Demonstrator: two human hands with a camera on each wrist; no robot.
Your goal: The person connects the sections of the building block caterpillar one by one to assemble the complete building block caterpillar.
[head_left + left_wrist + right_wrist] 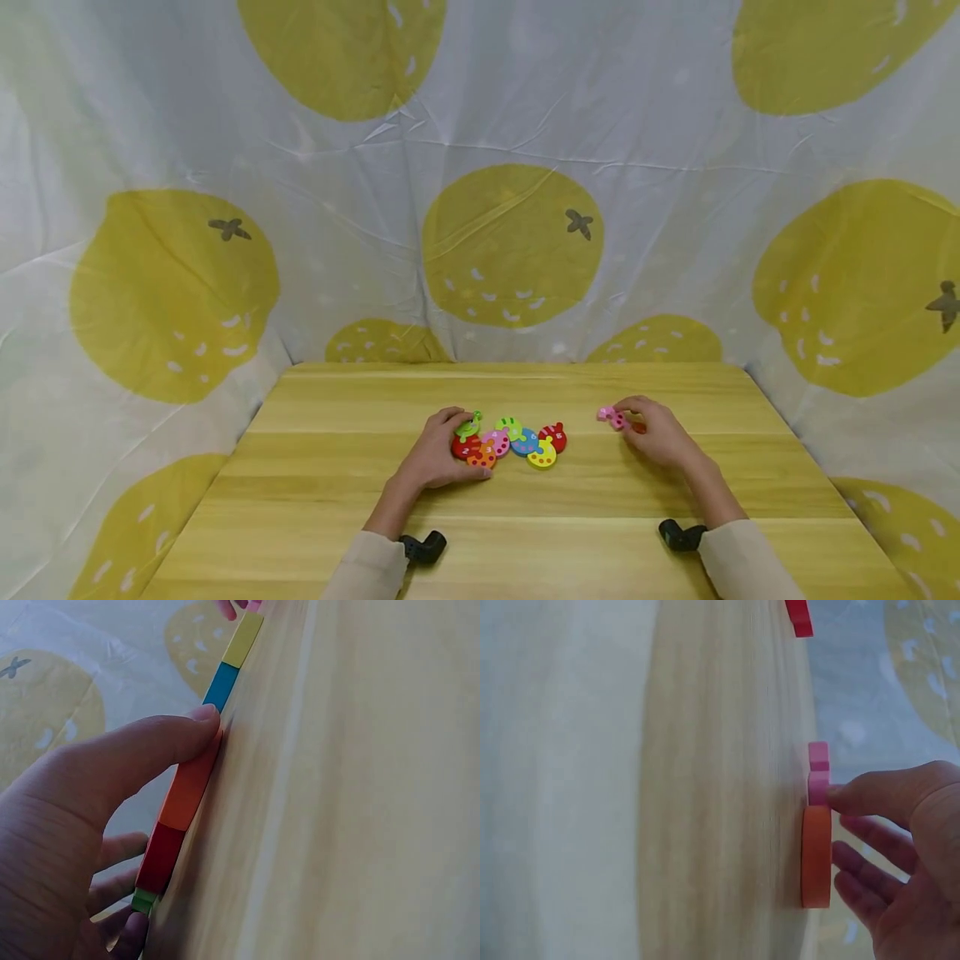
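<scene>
A caterpillar puzzle (525,442) of joined, numbered, coloured pieces lies on the wooden table, with a green head piece (468,427) at its left end. My left hand (438,454) holds that end between thumb and fingers; in the left wrist view the thumb presses the edge by the orange piece (191,780). A red piece (552,437) forms the puzzle's right end. Apart from it, to the right, my right hand (662,433) pinches a pink puzzle piece (606,413). Another orange piece (816,859) stands against the pink one, partly covered by the fingers in the head view.
The wooden table (525,550) has its far edge against a lemon-print cloth (510,125), which also hangs at both sides. Black devices (424,547) are worn at both wrists, below beige sleeves (746,558).
</scene>
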